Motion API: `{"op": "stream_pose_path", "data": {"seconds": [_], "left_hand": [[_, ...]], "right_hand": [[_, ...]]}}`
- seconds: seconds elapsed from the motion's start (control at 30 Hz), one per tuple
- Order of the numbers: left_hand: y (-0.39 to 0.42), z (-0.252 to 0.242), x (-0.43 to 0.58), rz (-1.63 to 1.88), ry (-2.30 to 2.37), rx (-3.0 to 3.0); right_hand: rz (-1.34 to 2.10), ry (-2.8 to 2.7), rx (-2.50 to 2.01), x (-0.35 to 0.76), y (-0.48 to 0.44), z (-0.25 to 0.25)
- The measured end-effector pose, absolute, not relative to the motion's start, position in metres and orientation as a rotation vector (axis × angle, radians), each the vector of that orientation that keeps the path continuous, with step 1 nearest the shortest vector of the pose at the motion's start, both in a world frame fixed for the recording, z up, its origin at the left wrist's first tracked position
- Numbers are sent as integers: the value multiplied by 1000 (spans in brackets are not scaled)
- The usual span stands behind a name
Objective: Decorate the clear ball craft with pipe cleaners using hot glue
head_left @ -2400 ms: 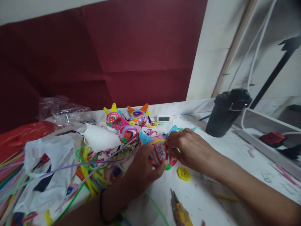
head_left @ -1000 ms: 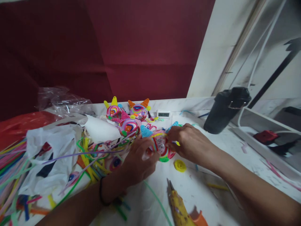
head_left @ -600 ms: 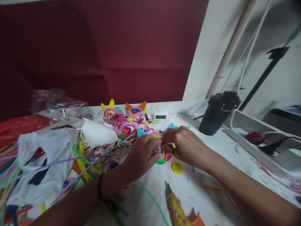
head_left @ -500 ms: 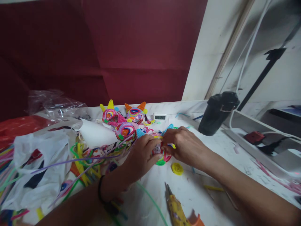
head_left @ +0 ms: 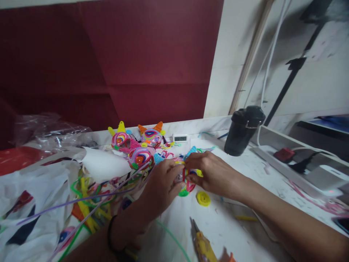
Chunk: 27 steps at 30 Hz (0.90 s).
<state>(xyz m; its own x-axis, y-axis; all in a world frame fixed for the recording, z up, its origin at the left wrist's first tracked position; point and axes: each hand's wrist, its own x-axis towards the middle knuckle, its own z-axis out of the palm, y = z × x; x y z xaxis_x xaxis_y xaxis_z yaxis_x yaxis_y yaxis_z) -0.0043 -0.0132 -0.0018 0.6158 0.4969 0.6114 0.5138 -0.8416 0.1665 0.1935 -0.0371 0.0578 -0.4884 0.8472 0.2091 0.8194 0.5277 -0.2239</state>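
Between my hands is a colourful craft figure (head_left: 190,188) of coiled fuzzy strips, with light-blue pointed ears and a green patch at its lower edge. My left hand (head_left: 160,183) grips its left side, thumb and fingers closed around a clear, shiny part. On the other side, my right hand (head_left: 209,170) pinches the figure, its fingertips beside a thin red strip. Both hands hide much of the piece. A yellow coiled disc (head_left: 203,198) lies just below my right hand. Nearer to me is a yellow glue gun (head_left: 204,245) with its nozzle pointing away.
Similar finished-looking figures (head_left: 140,157) stand at the back beside a small digital display (head_left: 180,138). Fuzzy strips and a white bag (head_left: 40,203) crowd the left. At right are a black tumbler (head_left: 243,131) and a tray (head_left: 305,178) with cables.
The view has swung slightly right, so the scene sits further left. Both hands remain on the figure, and the red strip between my fingertips shows more plainly.
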Motion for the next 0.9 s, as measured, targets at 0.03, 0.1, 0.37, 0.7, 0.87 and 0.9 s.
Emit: {"op": "stream_pose_path", "data": {"seconds": [0.03,0.1,0.37,0.7,0.87,0.9], "left_hand": [[-13,-2,-5,-1048,-877,-2806],[-12,-2,-5,-1055,-863,-2808],[-10,-2,-7,-1091,-813,-2775],[-12,-4,-9,-1048,-836,-2772],[-14,-2,-8,-1015,-843,-2763],[-14,-2,-8,-1011,-843,-2762]], "right_hand": [[146,-2469,-1384,194,-37,58],[161,-2452,-1372,194,-37,58],[206,-2393,-1390,193,-37,59],[333,-2291,-1400,199,-34,52],[353,-2311,-1319,200,-34,49],[355,-2313,-1310,200,-34,48]]}}
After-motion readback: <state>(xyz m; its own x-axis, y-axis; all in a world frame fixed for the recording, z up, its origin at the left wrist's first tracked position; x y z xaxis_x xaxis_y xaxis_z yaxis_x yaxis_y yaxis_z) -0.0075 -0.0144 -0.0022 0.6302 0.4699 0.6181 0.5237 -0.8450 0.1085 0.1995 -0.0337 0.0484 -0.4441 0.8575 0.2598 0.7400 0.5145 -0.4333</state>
